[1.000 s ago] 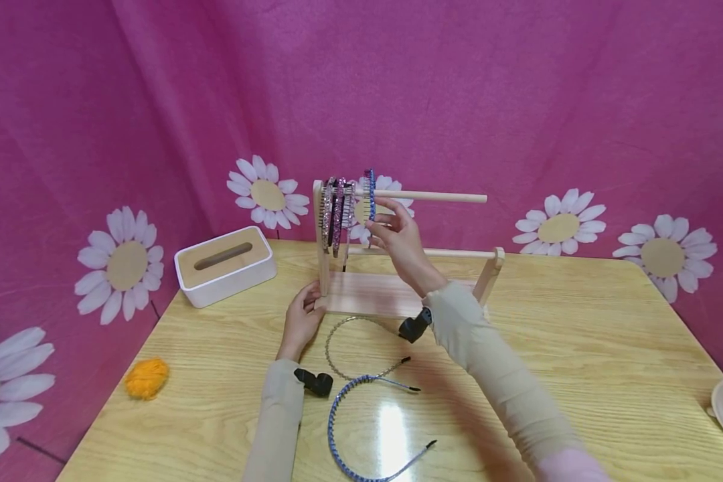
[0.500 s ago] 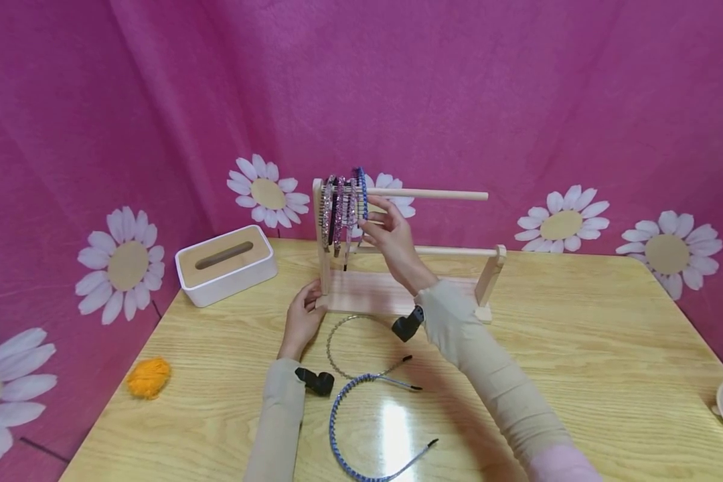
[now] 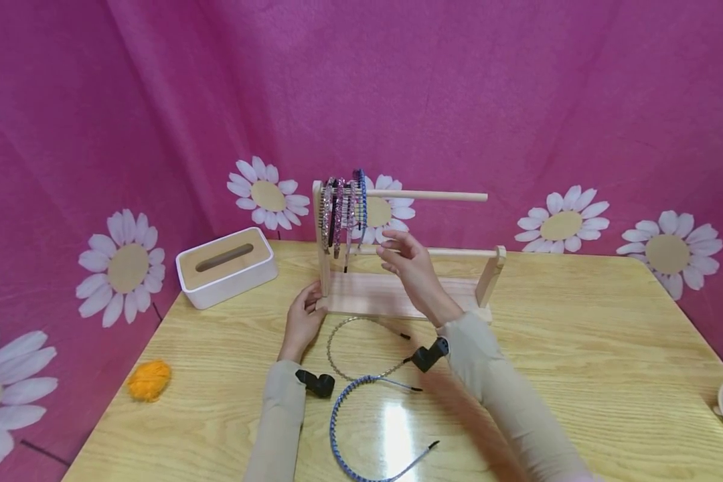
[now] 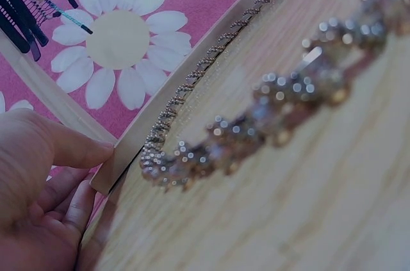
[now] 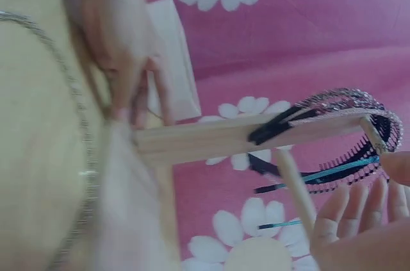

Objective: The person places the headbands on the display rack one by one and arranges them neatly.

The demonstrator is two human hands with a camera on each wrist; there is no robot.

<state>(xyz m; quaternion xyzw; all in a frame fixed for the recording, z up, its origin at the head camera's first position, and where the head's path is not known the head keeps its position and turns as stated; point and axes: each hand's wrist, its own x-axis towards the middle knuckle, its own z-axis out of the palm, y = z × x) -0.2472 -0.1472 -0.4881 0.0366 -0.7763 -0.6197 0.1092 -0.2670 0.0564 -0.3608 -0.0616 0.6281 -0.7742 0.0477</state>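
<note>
The blue comb-toothed headband point(image 3: 363, 201) has just been let go: half a second ago it was touched by the fingers of the right hand point(image 3: 412, 268), and now it is carried by the upper rod point(image 3: 434, 195) alone, beside the pink glittery headbands point(image 3: 339, 214) gathered near the rod's left end. The right hand has been drawn down and away to the right; nothing is held by it, and its fingers are left loosely bent and parted. The front left corner of the wooden display stand point(image 3: 373, 294) is still pinched between the thumb and fingers of the left hand point(image 3: 303, 321), by which the base is presumably steadied. The hanging of this headband can thus be judged finished, with the right hand freed. Two more are found on the table point(image 3: 578, 335) in front of the stand: a beaded headband point(image 4: 275, 88), lying nearer the base, and a blue wrapped headband point(image 3: 333, 428), lying nearer the person.
</note>
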